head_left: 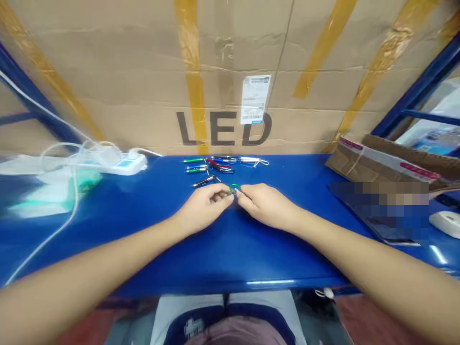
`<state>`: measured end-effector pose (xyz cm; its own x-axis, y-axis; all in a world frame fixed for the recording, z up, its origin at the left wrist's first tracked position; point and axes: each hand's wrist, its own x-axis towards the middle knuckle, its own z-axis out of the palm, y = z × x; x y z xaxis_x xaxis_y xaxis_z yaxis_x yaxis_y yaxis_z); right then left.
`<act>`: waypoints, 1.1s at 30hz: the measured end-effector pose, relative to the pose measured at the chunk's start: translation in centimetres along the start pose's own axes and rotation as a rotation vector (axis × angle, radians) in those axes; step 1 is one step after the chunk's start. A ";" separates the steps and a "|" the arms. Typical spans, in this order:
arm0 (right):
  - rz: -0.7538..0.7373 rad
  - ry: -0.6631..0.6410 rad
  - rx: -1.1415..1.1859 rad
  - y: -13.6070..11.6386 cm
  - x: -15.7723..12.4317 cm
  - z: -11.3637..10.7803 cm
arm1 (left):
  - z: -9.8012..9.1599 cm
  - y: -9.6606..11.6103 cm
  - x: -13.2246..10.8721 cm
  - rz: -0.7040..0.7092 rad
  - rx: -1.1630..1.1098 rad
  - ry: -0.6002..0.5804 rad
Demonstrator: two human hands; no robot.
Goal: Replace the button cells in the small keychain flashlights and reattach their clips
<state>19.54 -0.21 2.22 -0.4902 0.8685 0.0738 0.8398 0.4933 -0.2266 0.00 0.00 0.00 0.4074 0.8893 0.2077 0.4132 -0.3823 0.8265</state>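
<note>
- The left hand (203, 207) and right hand (265, 207) are meeting at the middle of the blue table (230, 258), with the fingertips of both pinching a green ring (234, 188).
- Coloured pen-like pieces (215, 165) are lying just beyond, at twelve o'clock.
- A white power strip (124, 164) is sitting at ten o'clock.

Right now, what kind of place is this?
Probably a warehouse workbench: a taped cardboard box marked LED, blue metal shelving, keychain lights on the blue table, a green ring pinched between left hand and right hand.
</note>
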 end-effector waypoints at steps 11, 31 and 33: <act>0.099 -0.034 0.113 2.5 1.2 -0.8 | -1.0 -0.9 0.4 0.181 0.351 -0.021; 0.296 -0.371 -0.229 6.0 0.4 -4.1 | -1.5 -1.1 0.5 0.183 0.383 -0.048; 0.321 -0.355 -0.252 5.8 0.4 -4.1 | -1.4 -0.9 0.4 0.186 0.385 -0.037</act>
<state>25.14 3.22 4.89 -0.2115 0.9291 -0.3035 0.9689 0.2402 0.0600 -1.32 1.05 0.07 0.5300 0.7893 0.3101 0.6007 -0.6075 0.5196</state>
